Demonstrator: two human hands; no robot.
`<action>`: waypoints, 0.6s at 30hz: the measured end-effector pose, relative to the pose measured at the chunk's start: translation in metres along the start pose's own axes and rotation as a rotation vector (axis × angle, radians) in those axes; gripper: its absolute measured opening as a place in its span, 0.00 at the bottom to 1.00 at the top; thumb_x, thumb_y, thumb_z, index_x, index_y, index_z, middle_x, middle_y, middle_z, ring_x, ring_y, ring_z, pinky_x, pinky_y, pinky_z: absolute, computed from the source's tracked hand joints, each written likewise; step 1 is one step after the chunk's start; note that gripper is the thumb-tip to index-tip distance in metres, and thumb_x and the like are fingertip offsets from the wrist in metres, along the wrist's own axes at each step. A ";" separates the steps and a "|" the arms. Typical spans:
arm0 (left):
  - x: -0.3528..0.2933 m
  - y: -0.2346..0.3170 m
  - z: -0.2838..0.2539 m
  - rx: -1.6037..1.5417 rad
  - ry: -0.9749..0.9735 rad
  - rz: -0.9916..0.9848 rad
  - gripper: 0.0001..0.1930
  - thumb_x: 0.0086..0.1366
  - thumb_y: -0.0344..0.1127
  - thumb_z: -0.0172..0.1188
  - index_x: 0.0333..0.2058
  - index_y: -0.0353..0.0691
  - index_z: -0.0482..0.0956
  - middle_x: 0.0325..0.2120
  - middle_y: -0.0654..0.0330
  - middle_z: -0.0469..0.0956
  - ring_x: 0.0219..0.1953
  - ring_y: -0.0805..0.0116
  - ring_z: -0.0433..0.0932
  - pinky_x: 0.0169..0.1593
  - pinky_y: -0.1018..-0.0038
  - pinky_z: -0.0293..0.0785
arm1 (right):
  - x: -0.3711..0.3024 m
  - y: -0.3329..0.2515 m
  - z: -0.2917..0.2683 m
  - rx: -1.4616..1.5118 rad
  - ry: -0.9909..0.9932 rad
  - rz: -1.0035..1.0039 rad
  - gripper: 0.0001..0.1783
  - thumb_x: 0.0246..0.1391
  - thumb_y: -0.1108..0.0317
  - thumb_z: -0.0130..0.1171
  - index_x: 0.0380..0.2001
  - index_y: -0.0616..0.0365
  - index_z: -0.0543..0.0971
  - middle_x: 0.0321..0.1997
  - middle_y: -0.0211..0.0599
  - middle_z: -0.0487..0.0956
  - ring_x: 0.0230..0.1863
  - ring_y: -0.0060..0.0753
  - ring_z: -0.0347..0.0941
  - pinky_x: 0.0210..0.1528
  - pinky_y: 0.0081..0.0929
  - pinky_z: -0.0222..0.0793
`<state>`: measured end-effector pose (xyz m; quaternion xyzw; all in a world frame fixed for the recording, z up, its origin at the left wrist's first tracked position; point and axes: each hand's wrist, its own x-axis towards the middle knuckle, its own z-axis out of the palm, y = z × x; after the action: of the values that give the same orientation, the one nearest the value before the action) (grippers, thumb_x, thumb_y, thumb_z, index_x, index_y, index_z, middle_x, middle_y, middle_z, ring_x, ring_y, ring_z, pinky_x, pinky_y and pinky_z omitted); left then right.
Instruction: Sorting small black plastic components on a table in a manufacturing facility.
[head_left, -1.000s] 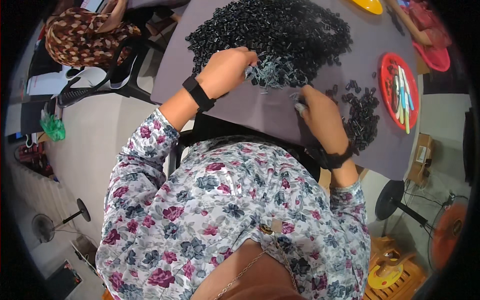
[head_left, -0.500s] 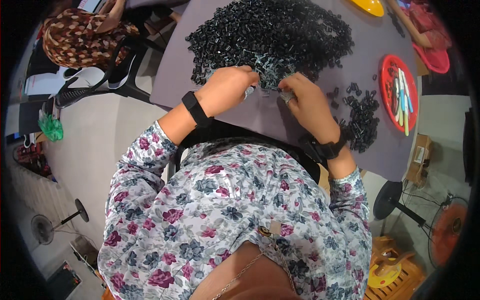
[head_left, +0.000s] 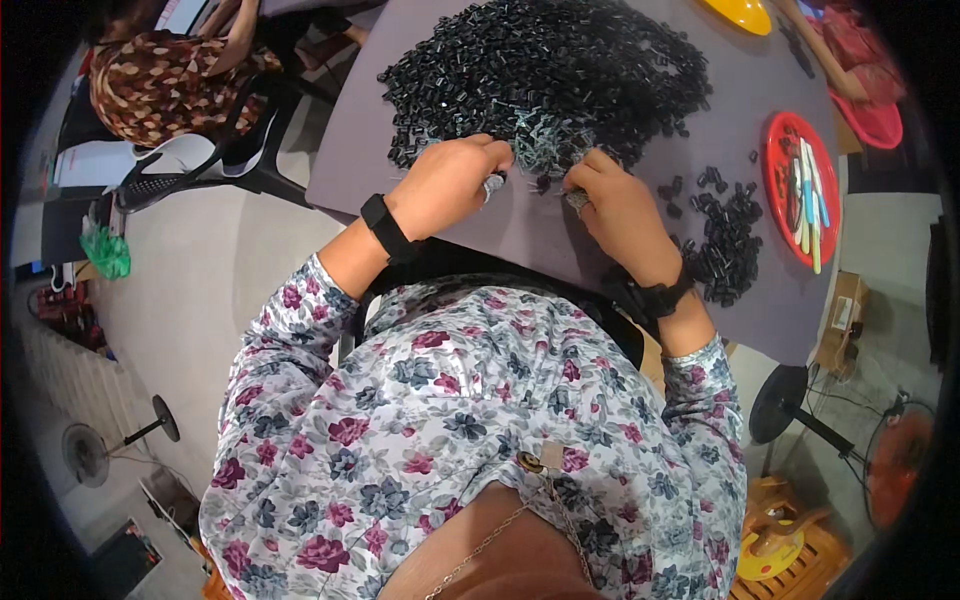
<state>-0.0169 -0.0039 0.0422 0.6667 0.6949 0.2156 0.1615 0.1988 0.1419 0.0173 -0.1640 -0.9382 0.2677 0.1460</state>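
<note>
At upper centre, beside the heaped black pieces (head_left: pixel 540 60), I see the left hand (head_left: pixel 445 183) and right hand (head_left: pixel 626 216), fingers curled inward; what they hold I cannot tell.

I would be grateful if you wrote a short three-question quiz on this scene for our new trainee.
1. True or false: only one of the person's wrists wears a black band.
2. Which colour is the plate that holds the slim tools: (A) green, (B) red or (C) black?
3. Fill in: the ____ hand is nearer the smaller heap of black pieces.

Key:
1. False; both wrists wear black bands.
2. B.
3. Right: the right hand is nearer than the left hand.
</note>
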 end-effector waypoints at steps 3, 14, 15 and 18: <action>0.002 -0.005 0.003 0.007 -0.006 0.002 0.19 0.50 0.18 0.63 0.42 0.38 0.79 0.37 0.52 0.81 0.42 0.45 0.81 0.44 0.56 0.78 | 0.001 -0.003 0.002 0.002 0.022 -0.009 0.13 0.49 0.80 0.60 0.39 0.54 0.80 0.41 0.37 0.77 0.41 0.51 0.80 0.41 0.44 0.76; 0.030 0.000 -0.004 0.120 0.051 0.051 0.23 0.52 0.18 0.62 0.49 0.39 0.80 0.42 0.53 0.80 0.44 0.46 0.81 0.46 0.55 0.78 | 0.004 -0.002 -0.009 0.239 0.096 0.073 0.15 0.50 0.83 0.62 0.42 0.61 0.78 0.38 0.43 0.78 0.38 0.45 0.80 0.41 0.35 0.74; 0.031 -0.002 -0.004 0.135 0.061 0.048 0.23 0.52 0.18 0.61 0.49 0.39 0.80 0.41 0.53 0.80 0.44 0.46 0.81 0.46 0.55 0.78 | 0.004 -0.003 -0.010 0.245 0.092 0.079 0.14 0.50 0.83 0.61 0.42 0.61 0.78 0.38 0.43 0.79 0.38 0.44 0.80 0.41 0.34 0.74; 0.029 -0.006 -0.010 0.106 0.024 0.011 0.21 0.52 0.17 0.61 0.47 0.38 0.81 0.40 0.53 0.80 0.44 0.46 0.81 0.46 0.56 0.78 | -0.001 -0.001 -0.007 0.250 0.085 0.103 0.14 0.50 0.84 0.61 0.42 0.63 0.79 0.39 0.43 0.79 0.37 0.42 0.79 0.41 0.31 0.74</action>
<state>-0.0292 0.0238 0.0493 0.6754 0.7037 0.1873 0.1163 0.2025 0.1440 0.0234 -0.2038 -0.8808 0.3822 0.1912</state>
